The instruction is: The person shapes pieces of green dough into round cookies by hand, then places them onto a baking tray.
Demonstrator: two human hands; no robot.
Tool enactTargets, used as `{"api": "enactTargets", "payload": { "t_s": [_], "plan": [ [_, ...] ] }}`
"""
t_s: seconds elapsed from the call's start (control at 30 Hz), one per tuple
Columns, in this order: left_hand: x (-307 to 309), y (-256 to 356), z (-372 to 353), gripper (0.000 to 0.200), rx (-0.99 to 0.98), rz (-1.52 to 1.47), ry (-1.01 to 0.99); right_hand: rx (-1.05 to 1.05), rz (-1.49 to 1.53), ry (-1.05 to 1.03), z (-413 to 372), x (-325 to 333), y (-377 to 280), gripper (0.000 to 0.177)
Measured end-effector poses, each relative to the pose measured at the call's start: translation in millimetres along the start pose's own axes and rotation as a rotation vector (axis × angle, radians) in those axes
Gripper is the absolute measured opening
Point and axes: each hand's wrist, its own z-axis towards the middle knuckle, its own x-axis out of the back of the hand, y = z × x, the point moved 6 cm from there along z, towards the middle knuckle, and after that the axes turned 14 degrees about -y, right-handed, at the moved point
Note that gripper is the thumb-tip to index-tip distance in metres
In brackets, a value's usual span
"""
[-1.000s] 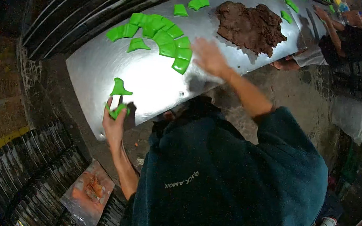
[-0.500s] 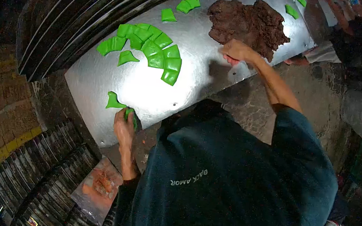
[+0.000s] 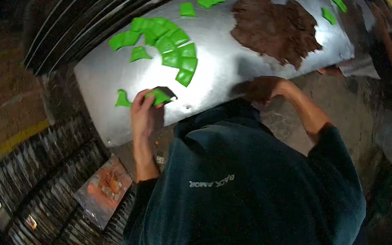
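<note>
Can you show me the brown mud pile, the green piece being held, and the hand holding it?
brown mud pile (image 3: 276,27): head view, middle of the pile.
green piece (image 3: 159,97): head view, middle of its bright face.
left hand (image 3: 144,113): head view, back of the hand.

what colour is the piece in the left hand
Bright green. The piece in the left hand shows best in the head view.

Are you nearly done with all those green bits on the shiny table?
Looks about midway. Done: a bunch of green pieces lies fanned out on the metal sheet. In hand: the left hand pinches one green piece; the right hand sits curled at the sheet's edge, too dark to see inside. Left: a stray piece beside the left hand, and the big brown lump.
</note>
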Motion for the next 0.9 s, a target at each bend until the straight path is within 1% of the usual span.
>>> {"api": "enactTargets", "payload": {
  "t_s": [0.03,0.07,0.1,0.13,0.2,0.23,0.27,0.3,0.33,0.37,0.4,0.43,0.47,0.5,0.53,0.6,0.63,0.67,0.73,0.77,0.83,0.87,0.9],
  "plan": [
    [-3,1,8,0.022,-0.001,0.003,-0.054,-0.121,0.394,-0.399,-17,-32,-65,0.044],
    [-6,-1,18,0.023,-0.002,0.004,-0.104,0.198,-0.075,-0.597,11,-13,-93,0.034],
    [-18,9,23,0.023,0.003,0.041,-0.117,-0.353,0.528,-0.139,20,11,-102,0.039],
    [-29,20,30,0.023,0.01,0.077,-0.14,-0.442,0.236,-0.088,23,12,-115,0.047],
    [-32,25,46,0.022,-0.06,0.045,-0.247,-0.444,-0.265,-0.075,32,3,-141,0.05],
    [-34,29,48,0.021,-0.076,0.044,-0.235,-0.151,-0.828,-0.074,39,-15,-177,0.042],
    [-34,30,52,0.021,-0.09,0.031,-0.305,-0.262,-0.591,0.201,38,-27,-202,0.037],
    [-38,36,52,0.021,-0.103,-0.003,-0.318,-0.084,-0.48,0.287,36,-52,-251,0.037],
    [-44,42,51,0.02,-0.12,-0.036,-0.333,0.101,-0.248,0.324,50,-69,-262,0.037],
    [-45,48,48,0.021,-0.132,0.004,-0.327,0.217,-0.154,0.298,58,-92,-287,0.035],
    [-47,55,45,0.021,-0.15,0.004,-0.33,0.388,-0.207,0.332,68,-113,-305,0.04],
    [-47,61,41,0.021,-0.151,-0.022,-0.316,0.37,-0.194,0.274,78,-132,-315,0.04],
    [-43,66,37,0.021,-0.152,-0.05,-0.303,0.394,-0.14,0.264,87,-147,-321,0.037],
    [-35,68,34,0.022,-0.165,0.055,-0.274,0.382,-0.164,0.309,92,-156,-325,0.034],
    [-30,72,32,0.022,-0.185,0.052,-0.291,0.37,-0.189,0.362,95,-162,-330,0.031],
    [-15,78,23,0.026,-0.23,0.098,-0.16,0.428,-0.131,0.42,98,-180,-341,0.029],
    [-8,81,20,0.03,-0.294,0.219,-0.049,0.495,-0.171,0.462,102,-191,-343,0.028],
    [-13,85,16,0.03,-0.297,0.214,-0.075,0.53,-0.115,0.478,100,-206,-352,0.027],
    [-15,115,-5,0.03,-0.532,0.63,0.292,0.643,0.038,0.722,96,-230,-361,0.025],
    [-25,114,-9,0.031,-0.718,0.621,0.27,0.638,0.032,0.75,89,-226,-368,0.025],
    [-37,104,-10,0.031,-0.725,0.614,0.201,0.394,0.04,0.774,78,-213,-378,0.031],
    [-43,101,-11,0.031,-0.731,0.615,0.158,0.384,0.044,0.794,80,-205,-373,0.031],
    [-47,99,-12,0.031,-0.706,0.483,0.074,0.45,0.163,0.718,86,-196,-366,0.033]
  ]
}}
